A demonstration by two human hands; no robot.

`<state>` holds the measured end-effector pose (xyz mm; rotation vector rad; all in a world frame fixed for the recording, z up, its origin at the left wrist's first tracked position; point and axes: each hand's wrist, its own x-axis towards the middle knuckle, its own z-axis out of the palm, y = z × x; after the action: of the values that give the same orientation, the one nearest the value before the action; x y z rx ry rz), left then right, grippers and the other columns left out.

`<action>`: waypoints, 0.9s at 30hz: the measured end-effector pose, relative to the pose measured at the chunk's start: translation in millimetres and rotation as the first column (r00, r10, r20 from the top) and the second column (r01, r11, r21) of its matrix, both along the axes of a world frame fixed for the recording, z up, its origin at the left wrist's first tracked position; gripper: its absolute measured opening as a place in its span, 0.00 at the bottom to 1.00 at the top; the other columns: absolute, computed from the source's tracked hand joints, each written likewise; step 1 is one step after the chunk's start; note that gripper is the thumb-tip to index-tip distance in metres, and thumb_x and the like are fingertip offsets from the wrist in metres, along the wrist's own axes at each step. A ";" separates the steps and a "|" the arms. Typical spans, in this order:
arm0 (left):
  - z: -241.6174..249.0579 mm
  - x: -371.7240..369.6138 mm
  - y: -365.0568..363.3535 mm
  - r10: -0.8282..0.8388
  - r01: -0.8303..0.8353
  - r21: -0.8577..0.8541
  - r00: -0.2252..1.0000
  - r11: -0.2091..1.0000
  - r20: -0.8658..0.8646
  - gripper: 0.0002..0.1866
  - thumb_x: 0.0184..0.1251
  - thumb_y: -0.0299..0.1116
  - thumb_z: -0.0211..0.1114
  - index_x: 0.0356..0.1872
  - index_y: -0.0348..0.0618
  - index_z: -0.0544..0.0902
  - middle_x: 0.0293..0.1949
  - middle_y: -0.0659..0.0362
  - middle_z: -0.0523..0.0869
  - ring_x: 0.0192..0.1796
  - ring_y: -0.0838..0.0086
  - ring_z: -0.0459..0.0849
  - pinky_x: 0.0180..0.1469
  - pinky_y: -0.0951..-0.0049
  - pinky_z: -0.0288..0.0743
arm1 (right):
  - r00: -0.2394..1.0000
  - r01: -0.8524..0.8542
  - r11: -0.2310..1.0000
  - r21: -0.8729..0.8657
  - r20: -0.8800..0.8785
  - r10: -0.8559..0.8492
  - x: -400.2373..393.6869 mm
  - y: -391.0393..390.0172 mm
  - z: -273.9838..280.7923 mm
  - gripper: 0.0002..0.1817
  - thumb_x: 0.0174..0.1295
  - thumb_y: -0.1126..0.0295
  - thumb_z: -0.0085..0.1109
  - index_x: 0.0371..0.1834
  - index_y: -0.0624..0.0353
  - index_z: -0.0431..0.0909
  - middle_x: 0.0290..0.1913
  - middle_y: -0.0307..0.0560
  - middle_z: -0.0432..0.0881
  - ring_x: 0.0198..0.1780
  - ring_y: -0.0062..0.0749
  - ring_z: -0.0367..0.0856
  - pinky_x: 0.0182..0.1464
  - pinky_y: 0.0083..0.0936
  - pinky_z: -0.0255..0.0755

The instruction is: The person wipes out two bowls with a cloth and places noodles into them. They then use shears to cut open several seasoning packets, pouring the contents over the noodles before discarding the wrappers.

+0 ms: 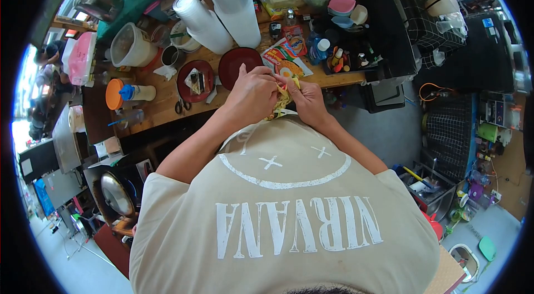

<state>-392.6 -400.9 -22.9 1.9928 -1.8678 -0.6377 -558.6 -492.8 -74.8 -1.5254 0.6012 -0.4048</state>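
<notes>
Both hands meet close to my body at the front edge of the wooden table. My left hand (253, 96) and my right hand (308, 102) are closed around a yellow patterned packet (282, 100) between them, partly covered by the fingers. Just beyond them lies a red and white noodle packet (286, 57). A dark red plate (238, 66) is behind my left hand. Left of it, another red plate (186, 92) holds small items that I cannot make out. Scissors (182, 106) rest beside that plate.
Tall stacks of plastic cups (203, 24) stand at the back. A white tub (132, 46) and a blue-capped bottle (139, 92) are on the left. To the right, a black crate (384, 43) holds bottles. Blurred people are at far left.
</notes>
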 end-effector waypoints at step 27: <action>30.4 -12.5 -4.1 0.043 -0.047 0.015 0.980 0.999 0.195 0.13 0.62 0.27 0.65 0.47 0.42 0.87 0.46 0.52 0.86 0.59 0.57 0.80 0.66 0.31 0.63 | 0.966 0.202 0.956 -0.212 -0.115 -0.230 5.0 -19.4 12.5 0.21 0.78 0.55 0.52 0.56 0.61 0.85 0.21 0.51 0.81 0.21 0.22 0.69 0.27 0.27 0.68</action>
<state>-405.1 -405.0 7.6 2.1721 -1.9252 -0.4645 -553.6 -512.2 -62.3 -1.6940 0.8635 -0.5422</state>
